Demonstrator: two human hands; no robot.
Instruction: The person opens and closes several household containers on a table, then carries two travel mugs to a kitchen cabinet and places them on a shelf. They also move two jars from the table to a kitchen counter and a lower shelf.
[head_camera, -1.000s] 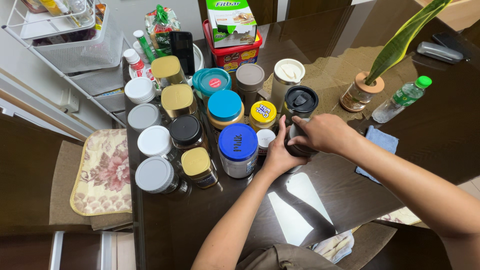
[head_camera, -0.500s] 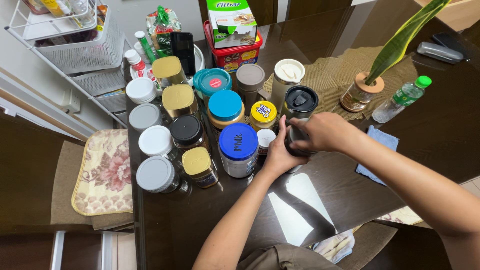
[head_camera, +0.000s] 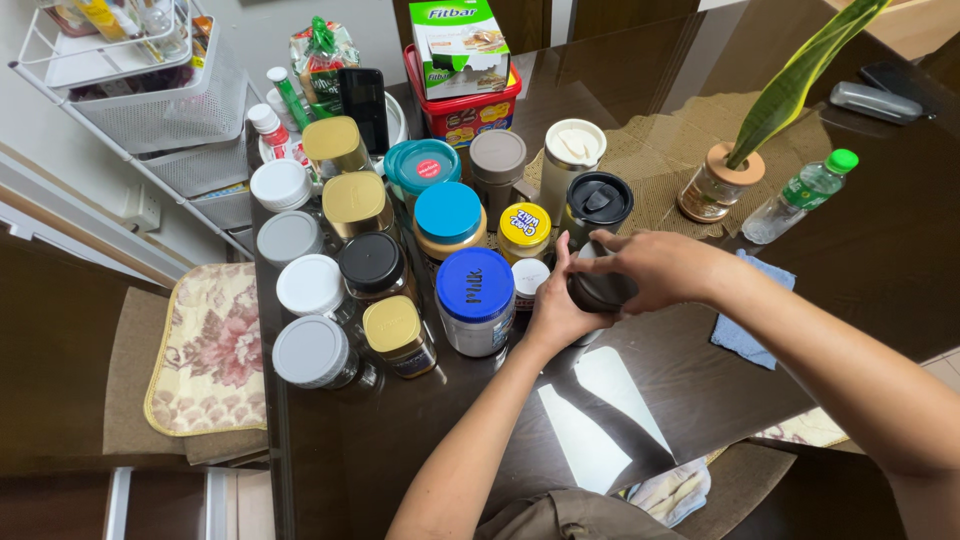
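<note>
Both hands closed on a dark-lidded container beside the blue-lidded jar.

Head view: the left hand cupped the dark-lidded container from its side, apparently to steady it, while the right hand wrapped fingers over its top as if to turn the lid. The container stood on the glossy table, just right of the blue-lidded jar and in front of the black-lidded travel mug. Compared with a second earlier, the right hand's grip had rotated slightly; the container itself stayed in place.
</note>
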